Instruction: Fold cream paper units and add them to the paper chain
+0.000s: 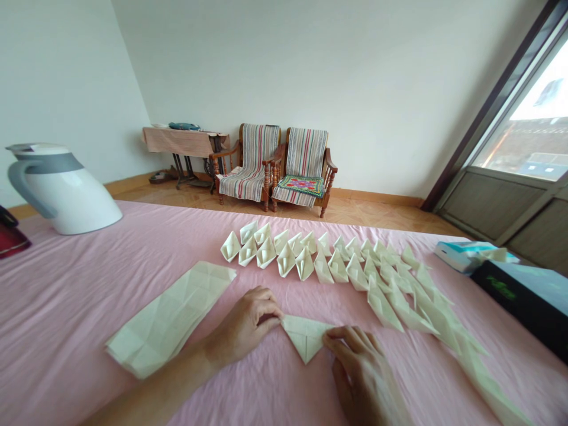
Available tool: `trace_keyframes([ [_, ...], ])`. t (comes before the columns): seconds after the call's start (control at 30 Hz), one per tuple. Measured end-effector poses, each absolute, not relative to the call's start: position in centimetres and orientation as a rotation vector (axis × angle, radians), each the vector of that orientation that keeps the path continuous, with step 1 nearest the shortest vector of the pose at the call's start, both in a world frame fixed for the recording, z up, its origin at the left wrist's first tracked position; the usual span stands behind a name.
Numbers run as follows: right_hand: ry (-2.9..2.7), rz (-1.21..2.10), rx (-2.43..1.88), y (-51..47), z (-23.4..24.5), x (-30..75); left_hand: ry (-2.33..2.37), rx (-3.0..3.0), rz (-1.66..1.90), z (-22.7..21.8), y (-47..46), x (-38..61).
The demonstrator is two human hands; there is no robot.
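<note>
A folded paper triangle (306, 336) lies between my two hands, its point toward me. My left hand (246, 322) pinches the triangle's left corner between thumb and fingers. At the opposite corner, the thumb and fingers of my right hand (361, 361) close on the paper. To the left lies a stack of creased paper sheets (173, 316), with my left forearm crossing near its edge. Beyond my hands, several folded paper boats (286, 260) stand in rows that curve around to the right.
A pink cloth (146, 236) covers the table. A white and grey jug (84, 192) stands at the left, near a red object (11, 234). On the right are a tissue pack (461, 254) and a black box (519, 302). Two wooden armchairs (251, 165) stand beyond.
</note>
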State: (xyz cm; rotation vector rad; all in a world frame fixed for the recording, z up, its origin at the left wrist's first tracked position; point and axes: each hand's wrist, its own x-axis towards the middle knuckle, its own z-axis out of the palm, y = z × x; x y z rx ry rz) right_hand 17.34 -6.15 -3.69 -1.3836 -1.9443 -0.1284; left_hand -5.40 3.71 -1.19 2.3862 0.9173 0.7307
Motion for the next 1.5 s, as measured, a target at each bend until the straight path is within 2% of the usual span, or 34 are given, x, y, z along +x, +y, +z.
trace_keyframes([
  [0.5,-1.974,-0.101,-1.385,-6.0,-4.0,17.3,1.136,2.377,0.795,-1.3,2.8,-4.3],
  [0.87,-2.091,-0.08,-1.463,-6.1,-4.9,17.9,0.798,2.733,0.602,-0.6,1.3,-5.3],
  [1.07,-2.103,-0.034,-1.478,-6.1,-5.2,18.0,0.847,2.813,0.513,0.0,0.6,-5.7],
  [1.3,-2.018,-0.189,-1.366,-6.0,-4.2,17.3,0.996,2.785,0.255,0.9,-0.3,-5.8],
  [1.5,-2.074,-0.559,-1.267,-5.9,-4.3,17.3,1.051,2.68,0.137,0.7,-0.9,-5.8],
])
